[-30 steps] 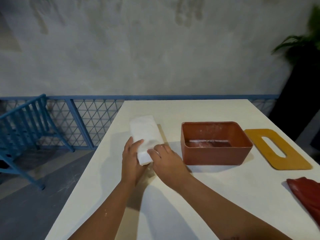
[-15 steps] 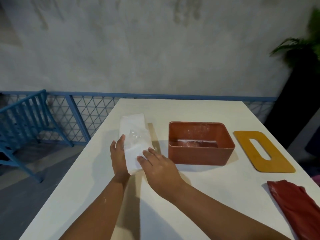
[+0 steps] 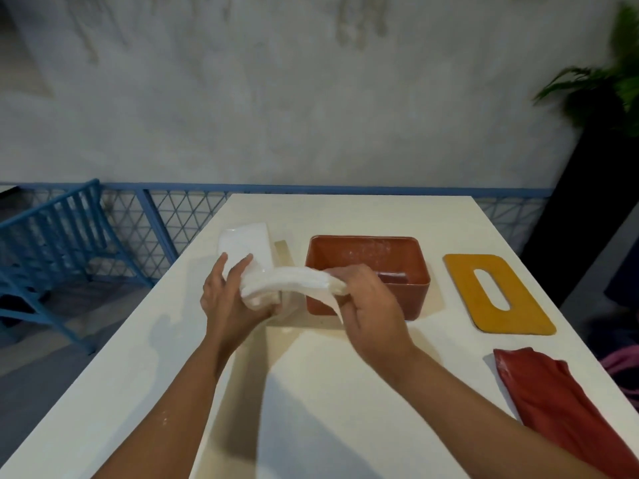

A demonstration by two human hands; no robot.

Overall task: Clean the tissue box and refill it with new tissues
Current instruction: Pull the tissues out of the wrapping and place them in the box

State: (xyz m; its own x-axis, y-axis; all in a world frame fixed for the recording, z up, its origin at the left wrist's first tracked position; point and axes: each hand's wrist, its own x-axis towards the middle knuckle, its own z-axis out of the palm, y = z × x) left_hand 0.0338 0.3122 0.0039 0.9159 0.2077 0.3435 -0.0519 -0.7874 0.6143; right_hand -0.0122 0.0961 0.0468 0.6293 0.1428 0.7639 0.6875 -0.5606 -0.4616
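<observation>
Near the tabletop's [image 3: 345, 216] left edge the left hand [image 3: 228, 300] and right hand [image 3: 371, 307] each clasp an end of the tissues [image 3: 290, 280]; the box [image 3: 416, 300] is empty, lid [image 3: 518, 316] off, so refilling apparently remains.

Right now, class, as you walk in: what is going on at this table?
A person is unpacking fresh tissues at a white table. The left hand grips the near end of the tissue pack, while the right hand pinches a bowed stack of tissues, drawing it toward the open tissue box. The box holds no tissues yet. Its yellow slotted lid and a red cloth lie on the table to the right.
</observation>
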